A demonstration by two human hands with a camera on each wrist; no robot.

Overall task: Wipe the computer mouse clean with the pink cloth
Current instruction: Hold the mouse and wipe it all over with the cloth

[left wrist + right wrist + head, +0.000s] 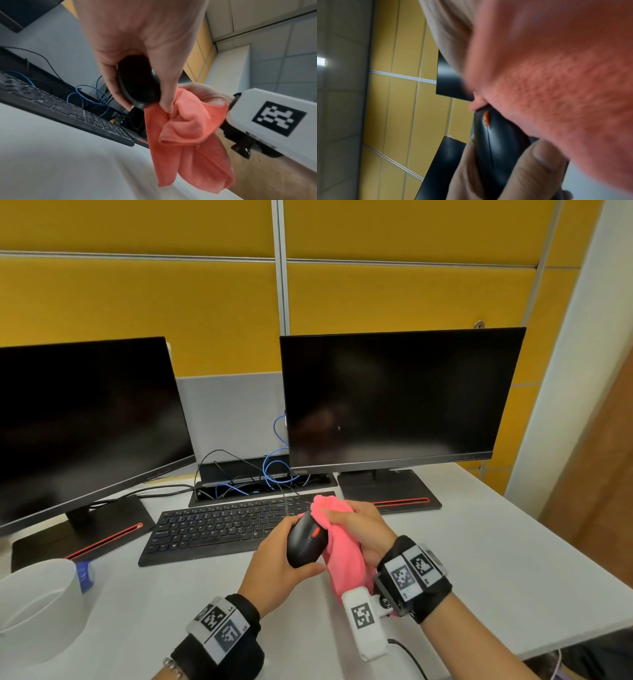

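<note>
A black computer mouse (305,542) with a red scroll wheel is lifted above the desk, tilted on its side. My left hand (284,559) grips it, thumb below and fingers over its far side. The mouse (137,83) shows dark between thumb and fingers in the left wrist view. My right hand (359,529) holds the bunched pink cloth (339,542) against the right side of the mouse; the loose end hangs down. The cloth (185,135) hangs beside the mouse. In the right wrist view the cloth (556,88) fills the right, touching the mouse (496,142).
A black keyboard (222,529) lies just beyond my hands. Two dark monitors (394,398) stand behind on black bases, with blue and black cables (274,470) between them. A white container (37,604) sits at the near left. The desk edge (582,635) runs along the right.
</note>
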